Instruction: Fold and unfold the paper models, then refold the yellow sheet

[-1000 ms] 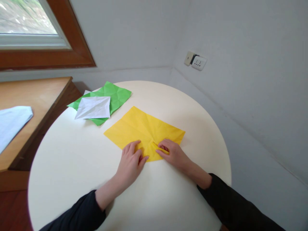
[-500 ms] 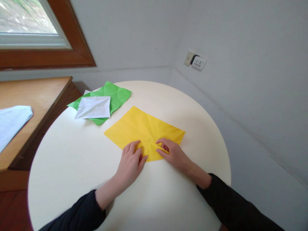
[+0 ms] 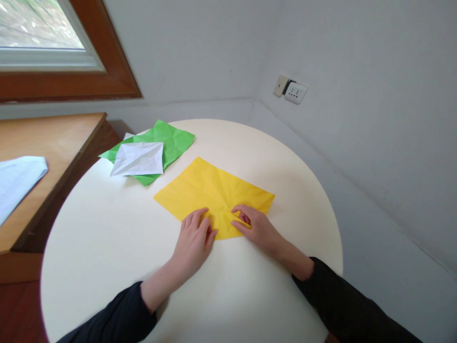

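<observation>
Yellow paper (image 3: 207, 181) lies on white table (image 3: 107, 247), right hand (image 3: 260, 231) pinching a raised fold (image 3: 236, 217); left hand (image 3: 195, 236) rests on near side, grip unclear. Likely a creasing step; next move calls for pressing that fold flat.

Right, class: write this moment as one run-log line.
left hand: on yellow sheet, near-left edge | right hand: at raised fold | white sheet: on green sheet, far left of round table
</observation>
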The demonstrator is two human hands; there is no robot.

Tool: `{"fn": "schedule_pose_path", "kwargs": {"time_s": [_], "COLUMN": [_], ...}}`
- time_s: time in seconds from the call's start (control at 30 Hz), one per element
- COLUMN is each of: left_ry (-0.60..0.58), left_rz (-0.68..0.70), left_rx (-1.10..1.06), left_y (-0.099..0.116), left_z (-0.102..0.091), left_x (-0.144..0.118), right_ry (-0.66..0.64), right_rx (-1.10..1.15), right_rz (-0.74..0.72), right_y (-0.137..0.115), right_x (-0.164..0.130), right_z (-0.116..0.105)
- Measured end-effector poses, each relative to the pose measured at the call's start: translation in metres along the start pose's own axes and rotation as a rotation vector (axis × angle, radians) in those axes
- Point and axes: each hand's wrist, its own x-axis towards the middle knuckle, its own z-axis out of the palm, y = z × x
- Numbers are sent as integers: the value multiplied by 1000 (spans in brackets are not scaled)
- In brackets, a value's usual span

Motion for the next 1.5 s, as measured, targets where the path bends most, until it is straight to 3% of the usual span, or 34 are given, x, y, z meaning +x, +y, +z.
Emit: {"fn": "schedule_pose_path", "kwargs": {"time_s": [0.47, 1.13, 1.37, 1.5], "left_ry": [95, 97, 94, 127], "left_rz": [-135, -209, -275, -314], "left_rx": [-420, -633, -840, -1063], "left_y": [-2, -1, 4, 1], "left_z": [-6, -4, -11, -11], "left_x": [4, 3, 2, 3], "right_ry": [5, 15, 54, 68], "right_rx": [0, -22, -134, -196], "right_rz": [-7, -3, 37, 49], "right_y": [1, 1, -4, -7], "right_x": [0, -1, 0, 0], "right_z": [1, 1, 1, 0]}}
